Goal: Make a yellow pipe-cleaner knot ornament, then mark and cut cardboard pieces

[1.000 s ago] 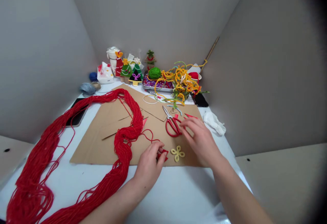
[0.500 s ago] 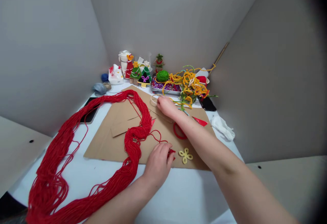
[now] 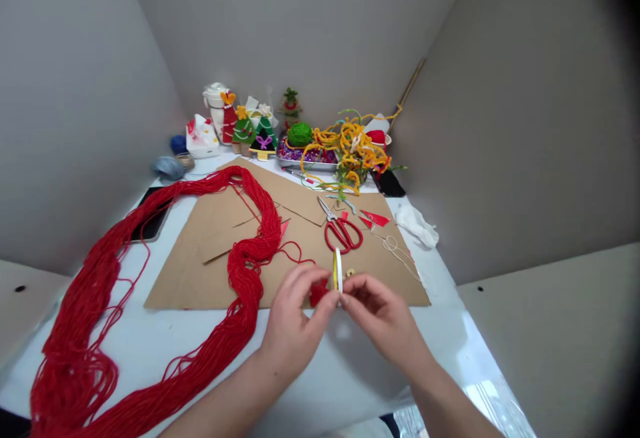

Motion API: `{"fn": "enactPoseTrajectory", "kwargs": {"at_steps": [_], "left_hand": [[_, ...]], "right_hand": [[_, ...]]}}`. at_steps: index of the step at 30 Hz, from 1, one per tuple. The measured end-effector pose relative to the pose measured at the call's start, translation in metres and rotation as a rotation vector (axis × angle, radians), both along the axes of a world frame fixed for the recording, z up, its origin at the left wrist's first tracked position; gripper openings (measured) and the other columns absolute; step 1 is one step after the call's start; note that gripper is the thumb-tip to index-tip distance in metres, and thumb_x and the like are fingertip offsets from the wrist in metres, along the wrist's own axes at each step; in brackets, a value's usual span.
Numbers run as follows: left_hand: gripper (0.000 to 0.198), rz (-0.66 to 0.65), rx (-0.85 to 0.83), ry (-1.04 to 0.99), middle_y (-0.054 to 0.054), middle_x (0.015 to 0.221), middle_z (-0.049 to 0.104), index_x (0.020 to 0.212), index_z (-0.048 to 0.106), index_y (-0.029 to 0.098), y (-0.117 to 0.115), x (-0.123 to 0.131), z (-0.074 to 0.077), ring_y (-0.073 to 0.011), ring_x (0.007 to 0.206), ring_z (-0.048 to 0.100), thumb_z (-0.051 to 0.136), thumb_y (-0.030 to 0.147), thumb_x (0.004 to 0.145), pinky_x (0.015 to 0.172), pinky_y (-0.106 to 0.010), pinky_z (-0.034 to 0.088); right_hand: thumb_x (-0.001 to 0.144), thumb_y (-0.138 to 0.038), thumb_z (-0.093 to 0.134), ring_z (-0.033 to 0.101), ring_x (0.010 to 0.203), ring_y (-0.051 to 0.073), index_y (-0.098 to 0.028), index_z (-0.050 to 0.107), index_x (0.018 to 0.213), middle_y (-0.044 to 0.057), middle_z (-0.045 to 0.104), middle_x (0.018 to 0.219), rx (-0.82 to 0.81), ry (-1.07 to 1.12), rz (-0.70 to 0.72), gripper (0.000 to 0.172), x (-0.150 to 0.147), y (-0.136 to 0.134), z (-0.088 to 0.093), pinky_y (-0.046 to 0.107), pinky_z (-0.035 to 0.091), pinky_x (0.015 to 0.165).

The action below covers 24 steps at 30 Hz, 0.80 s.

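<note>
My left hand [image 3: 295, 321] pinches a small red piece [image 3: 318, 293] above the near edge of the cardboard sheet [image 3: 210, 271]. My right hand [image 3: 381, 318] pinches a thin white and yellow ring [image 3: 338, 270], held upright right against the red piece. The two hands meet fingertip to fingertip. Red-handled scissors [image 3: 340, 228] lie on the cardboard just beyond the ring. A large hank of red yarn [image 3: 150, 278] runs from the cardboard's middle down to the near left. A small yellow knot shape [image 3: 351, 272] peeks out behind the ring.
At the back stand felt tree figures [image 3: 253, 133], a tray of beads [image 3: 307, 157] with a green yarn ball [image 3: 299, 134], and a tangle of orange cords [image 3: 355, 151]. A white cloth [image 3: 417, 225] lies right; a dark phone [image 3: 150, 221] lies left. Grey walls enclose the table.
My right hand has come back from the far side of the cardboard with the ring, and now meets my left hand, which has lifted the red piece.
</note>
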<state>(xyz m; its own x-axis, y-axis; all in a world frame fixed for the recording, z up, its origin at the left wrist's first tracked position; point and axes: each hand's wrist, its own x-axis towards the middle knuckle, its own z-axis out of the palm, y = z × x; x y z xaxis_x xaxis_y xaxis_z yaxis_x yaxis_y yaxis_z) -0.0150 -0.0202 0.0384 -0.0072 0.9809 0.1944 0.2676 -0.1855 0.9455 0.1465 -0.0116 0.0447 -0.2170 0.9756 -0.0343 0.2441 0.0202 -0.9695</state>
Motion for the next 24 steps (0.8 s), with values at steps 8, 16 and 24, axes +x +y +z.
{"fn": "enactPoseTrajectory", "kwargs": {"at_steps": [8, 16, 24], "left_hand": [[0.01, 0.028, -0.204, -0.168, -0.005, 0.089, 0.067, 0.079, 0.065, 0.019, -0.038, -0.001, -0.007, -0.0181, 0.089, 0.061, 0.059, 0.027, 0.082, 0.081, -0.028, 0.046], [0.016, 0.139, -0.27, -0.063, 0.002, 0.068, 0.061, 0.08, 0.053, 0.02, -0.032, -0.037, 0.01, -0.0113, 0.066, 0.054, 0.051, 0.034, 0.088, 0.066, -0.021, 0.042], [0.015, 0.011, -0.289, 0.055, 0.002, 0.069, 0.061, 0.087, 0.056, 0.02, -0.011, -0.035, 0.008, -0.0113, 0.063, 0.055, 0.052, 0.035, 0.087, 0.062, -0.021, 0.043]], "right_hand": [[0.088, -0.022, 0.054, 0.061, 0.09, 0.017, -0.023, 0.062, 0.099, 0.005, 0.066, 0.099, 0.293, -0.248, 0.121, 0.013, 0.01, -0.026, -0.019, 0.03, 0.05, 0.081], [0.089, -0.024, 0.052, 0.053, 0.105, 0.025, -0.023, 0.06, 0.11, 0.01, 0.059, 0.112, 0.515, -0.698, -0.007, 0.023, 0.036, 0.014, -0.054, 0.045, 0.046, 0.091], [0.087, -0.026, 0.054, 0.052, 0.107, 0.026, -0.021, 0.06, 0.107, 0.011, 0.056, 0.113, 0.519, -0.588, -0.184, 0.021, 0.042, 0.015, -0.046, 0.046, 0.044, 0.093]]}}
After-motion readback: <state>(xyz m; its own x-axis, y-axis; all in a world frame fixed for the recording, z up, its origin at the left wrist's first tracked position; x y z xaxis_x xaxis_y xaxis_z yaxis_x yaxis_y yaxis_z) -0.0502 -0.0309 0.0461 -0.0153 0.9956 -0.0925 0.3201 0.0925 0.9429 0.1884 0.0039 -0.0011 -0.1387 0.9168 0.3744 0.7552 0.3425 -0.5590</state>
